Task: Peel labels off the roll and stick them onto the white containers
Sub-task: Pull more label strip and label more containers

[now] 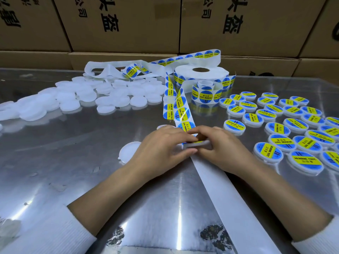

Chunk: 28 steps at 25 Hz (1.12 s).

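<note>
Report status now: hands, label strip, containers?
Left hand and right hand pinch the label strip at one label. Unlabelled containers left, labelled containers right. Nothing blocking.

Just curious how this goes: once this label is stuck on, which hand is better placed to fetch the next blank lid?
Left, probably. The left hand lies beside a blank lid; the blank pile is on its side too.
</note>
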Each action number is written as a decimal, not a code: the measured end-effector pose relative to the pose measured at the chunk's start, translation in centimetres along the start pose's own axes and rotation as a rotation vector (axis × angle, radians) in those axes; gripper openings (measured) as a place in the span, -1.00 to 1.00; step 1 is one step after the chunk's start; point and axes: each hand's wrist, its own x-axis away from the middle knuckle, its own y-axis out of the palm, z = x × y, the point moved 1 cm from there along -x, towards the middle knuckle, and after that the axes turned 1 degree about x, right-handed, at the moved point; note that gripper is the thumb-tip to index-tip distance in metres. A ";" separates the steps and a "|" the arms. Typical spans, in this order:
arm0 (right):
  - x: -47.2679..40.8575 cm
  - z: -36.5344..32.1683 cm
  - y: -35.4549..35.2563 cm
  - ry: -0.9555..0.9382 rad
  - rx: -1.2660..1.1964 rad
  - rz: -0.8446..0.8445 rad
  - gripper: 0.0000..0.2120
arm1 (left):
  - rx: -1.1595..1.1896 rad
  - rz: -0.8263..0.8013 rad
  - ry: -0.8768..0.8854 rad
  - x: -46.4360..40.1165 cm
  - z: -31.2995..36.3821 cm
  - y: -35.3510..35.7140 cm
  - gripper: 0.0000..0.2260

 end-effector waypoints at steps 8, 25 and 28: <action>-0.1 1.5 -0.1 0.081 -0.005 0.017 -0.06 | 0.154 0.429 -0.112 -0.4 0.0 -2.2 -0.95; -0.6 -2.0 -1.5 0.384 -0.758 -0.007 -0.46 | 0.053 0.435 -0.062 -0.4 0.3 -3.1 -0.81; -0.6 -1.8 -1.2 0.454 -0.824 -0.045 -0.64 | 0.018 0.416 -0.026 -0.4 0.1 -3.1 -0.79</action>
